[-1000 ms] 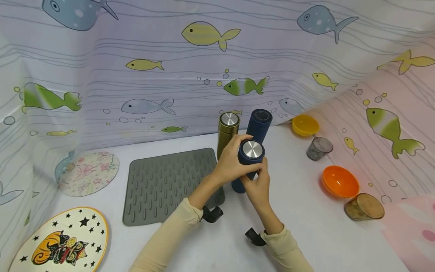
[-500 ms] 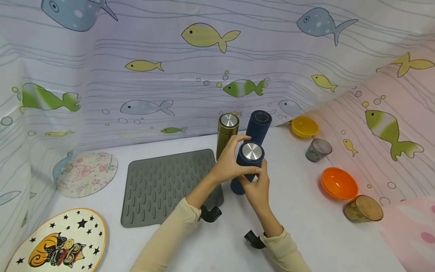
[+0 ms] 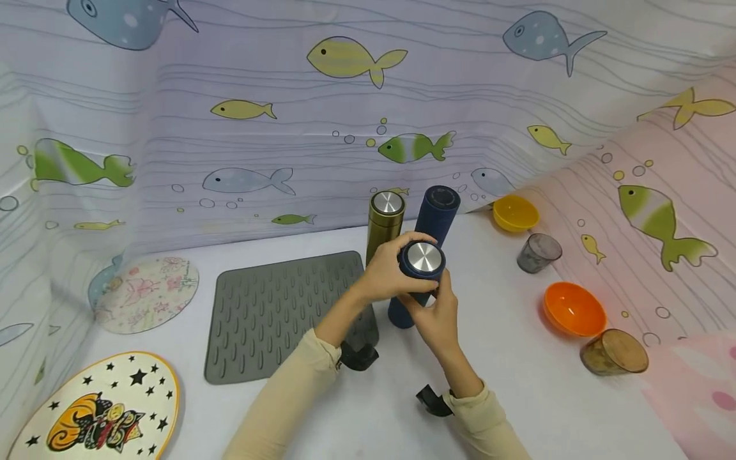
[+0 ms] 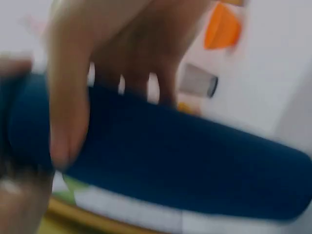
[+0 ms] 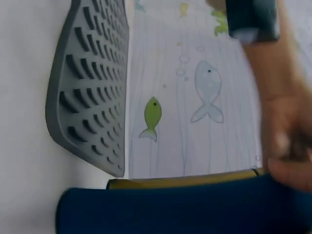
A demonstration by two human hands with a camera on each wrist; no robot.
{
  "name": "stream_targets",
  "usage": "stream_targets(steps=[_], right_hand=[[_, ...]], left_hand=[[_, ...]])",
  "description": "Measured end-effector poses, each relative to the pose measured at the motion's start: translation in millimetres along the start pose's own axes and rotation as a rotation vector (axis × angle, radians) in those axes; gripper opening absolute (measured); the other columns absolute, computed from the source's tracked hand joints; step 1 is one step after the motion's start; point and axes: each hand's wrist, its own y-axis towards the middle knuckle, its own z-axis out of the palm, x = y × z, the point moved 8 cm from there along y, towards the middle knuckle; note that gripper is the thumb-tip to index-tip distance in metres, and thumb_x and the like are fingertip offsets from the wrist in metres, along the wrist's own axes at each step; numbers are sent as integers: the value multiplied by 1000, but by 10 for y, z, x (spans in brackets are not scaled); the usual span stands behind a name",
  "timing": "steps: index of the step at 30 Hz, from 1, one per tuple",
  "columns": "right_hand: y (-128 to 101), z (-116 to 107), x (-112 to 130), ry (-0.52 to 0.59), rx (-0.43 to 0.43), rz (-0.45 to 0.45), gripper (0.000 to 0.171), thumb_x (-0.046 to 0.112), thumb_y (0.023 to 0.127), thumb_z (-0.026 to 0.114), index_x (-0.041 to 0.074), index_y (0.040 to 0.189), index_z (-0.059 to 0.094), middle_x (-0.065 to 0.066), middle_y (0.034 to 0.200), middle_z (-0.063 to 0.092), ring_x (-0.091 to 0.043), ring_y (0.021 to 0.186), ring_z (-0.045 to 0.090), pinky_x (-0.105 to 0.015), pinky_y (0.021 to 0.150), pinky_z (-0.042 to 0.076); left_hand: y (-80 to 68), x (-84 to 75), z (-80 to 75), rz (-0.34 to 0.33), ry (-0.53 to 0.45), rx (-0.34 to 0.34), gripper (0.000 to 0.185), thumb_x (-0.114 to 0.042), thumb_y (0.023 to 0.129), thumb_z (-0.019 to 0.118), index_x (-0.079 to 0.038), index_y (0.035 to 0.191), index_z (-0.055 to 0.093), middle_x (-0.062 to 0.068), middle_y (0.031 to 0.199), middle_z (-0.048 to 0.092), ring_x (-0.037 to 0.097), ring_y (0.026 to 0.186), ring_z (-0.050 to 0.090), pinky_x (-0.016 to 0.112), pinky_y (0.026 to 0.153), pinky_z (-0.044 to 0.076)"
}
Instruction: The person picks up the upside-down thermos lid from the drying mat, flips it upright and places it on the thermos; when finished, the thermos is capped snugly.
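Both hands are on a dark blue thermos (image 3: 401, 314) with a brushed silver lid top (image 3: 426, 257). My left hand (image 3: 386, 271) curls round its lid end. Just below, the right hand (image 3: 437, 316) grips the body, its thumb across the front; the left wrist view shows the smooth blue body (image 4: 195, 161) under that hand. Behind stand an olive-gold thermos (image 3: 384, 227) and a second blue thermos (image 3: 437, 214), partly covered by the left hand and the held one. Whether the held thermos touches the table cannot be told.
A grey ridged drying mat (image 3: 287, 313) lies left of the thermoses. Farther left are a floral round mat (image 3: 148, 294) and a starry plate (image 3: 135, 396). Along the right stand a yellow bowl (image 3: 515, 214), a grey cup (image 3: 539, 253), an orange bowl (image 3: 574, 310) and an amber glass (image 3: 614, 352).
The left hand has turned slightly, its fingers reaching farther round the lid. The thermos top has shifted a little left, and the right hand keeps its grip on the body.
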Motion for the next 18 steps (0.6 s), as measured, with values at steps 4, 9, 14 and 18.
stream_targets(steps=[4,9,14,18], right_hand=[[61,17,-23,14,113,-37,73,0,75,84,0,137,47,-18,131,61,-32,118,61,-53,94,51],[107,-36,-71,23,202,-24,75,3,77,84,0,141,45,-18,134,59,-33,116,63,-44,95,54],[437,-428,-216,-34,35,37,78,3,76,85,-2,141,43,-19,130,60,-32,107,64,-20,85,53],[840,-773,-512,-104,-108,91,78,8,78,84,0,142,41,-19,131,59,-32,110,62,-32,92,52]], left_hand=[[97,91,15,-53,-278,239,66,10,69,77,3,130,54,16,120,61,24,110,60,37,95,53],[83,104,17,-54,-287,328,70,6,75,76,3,139,48,16,135,57,23,125,55,38,107,45],[-182,-8,-221,-73,-67,95,79,-2,80,80,-7,149,41,8,150,47,19,144,39,33,120,27],[-569,-17,-402,-132,-17,-9,82,-3,79,81,-8,150,40,6,153,45,19,146,35,36,121,26]])
